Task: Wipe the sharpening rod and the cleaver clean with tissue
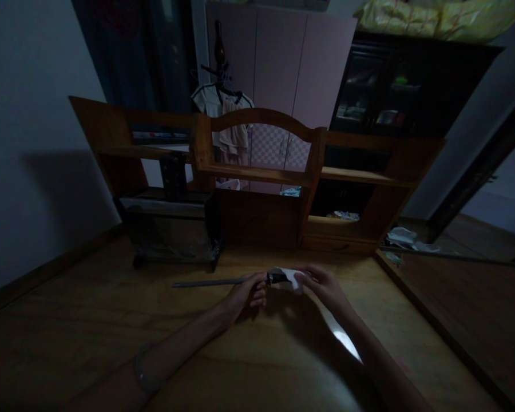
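Above the wooden surface, my left hand (249,289) is closed around a tool with a long thin grey metal shaft (210,282) and a black handle. The shaft points left, nearly level, and the handle comes out on the right side of my fist. My right hand (320,283) pinches a white tissue or cloth (292,279) that lies around the handle's right end. That end is covered, and the dim light hides the exact kind of tool.
A wooden shelf headboard (257,220) stands across the back. In front of its left part sits a dark box-shaped thing (171,234) partly in clear plastic. A raised wooden edge (438,326) runs along the right. Beyond are a pink wardrobe (278,63) and hanging clothes (232,126).
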Action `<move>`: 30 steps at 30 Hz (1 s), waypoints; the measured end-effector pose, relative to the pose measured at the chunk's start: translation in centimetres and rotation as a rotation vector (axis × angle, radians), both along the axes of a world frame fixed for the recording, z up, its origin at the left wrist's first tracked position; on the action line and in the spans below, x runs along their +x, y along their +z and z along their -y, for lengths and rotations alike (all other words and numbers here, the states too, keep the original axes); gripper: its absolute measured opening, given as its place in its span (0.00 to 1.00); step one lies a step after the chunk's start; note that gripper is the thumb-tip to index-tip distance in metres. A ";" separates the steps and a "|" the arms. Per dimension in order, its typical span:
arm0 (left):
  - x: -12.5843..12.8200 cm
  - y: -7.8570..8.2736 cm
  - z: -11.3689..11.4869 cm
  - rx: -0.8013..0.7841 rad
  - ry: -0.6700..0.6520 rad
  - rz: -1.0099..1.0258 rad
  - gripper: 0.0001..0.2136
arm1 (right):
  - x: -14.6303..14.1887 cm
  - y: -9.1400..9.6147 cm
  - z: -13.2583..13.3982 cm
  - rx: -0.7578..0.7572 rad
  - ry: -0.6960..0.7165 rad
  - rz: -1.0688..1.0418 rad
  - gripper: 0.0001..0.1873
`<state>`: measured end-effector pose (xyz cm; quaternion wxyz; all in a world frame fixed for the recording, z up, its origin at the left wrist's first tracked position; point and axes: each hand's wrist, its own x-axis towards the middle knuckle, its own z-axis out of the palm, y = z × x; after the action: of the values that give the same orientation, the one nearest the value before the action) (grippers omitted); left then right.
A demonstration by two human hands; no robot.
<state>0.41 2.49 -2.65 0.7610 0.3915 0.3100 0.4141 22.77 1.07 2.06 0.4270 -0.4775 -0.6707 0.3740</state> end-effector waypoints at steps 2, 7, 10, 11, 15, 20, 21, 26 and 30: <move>0.0 0.2 0.0 -0.026 0.005 0.017 0.17 | 0.2 0.1 -0.1 -0.109 0.059 -0.079 0.19; -0.2 0.2 -0.3 -0.068 -0.016 0.025 0.17 | 0.2 -0.7 0.0 -0.225 0.070 -0.277 0.21; -0.4 0.1 -0.4 -0.061 -0.027 0.017 0.17 | 0.2 -0.9 0.1 -0.261 0.056 -0.299 0.21; -0.4 0.1 -0.4 -0.060 -0.029 0.014 0.17 | 0.2 -0.8 0.1 -0.272 0.052 -0.302 0.21; -0.4 -0.1 -0.4 -0.033 -0.048 0.008 0.17 | 0.3 -0.6 0.0 -0.294 0.027 -0.306 0.20; -0.3 -0.1 -0.2 0.002 -0.058 0.013 0.17 | 0.5 -0.7 -0.1 -0.286 0.036 -0.318 0.19; -0.2 -0.1 -0.2 0.002 -0.053 0.012 0.17 | 0.5 -0.8 -0.1 -0.286 0.035 -0.322 0.18; -0.2 -0.1 -0.1 0.024 -0.054 -0.006 0.17 | 0.5 -0.9 -0.2 -0.304 0.017 -0.326 0.18; -0.1 -0.1 0.1 0.053 -0.095 -0.026 0.17 | 0.9 -1.0 -0.4 -0.347 0.012 -0.318 0.19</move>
<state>0.31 2.41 -2.78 0.7651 0.4312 0.2897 0.3804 23.70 1.46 1.08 0.4364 -0.4748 -0.5236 0.5568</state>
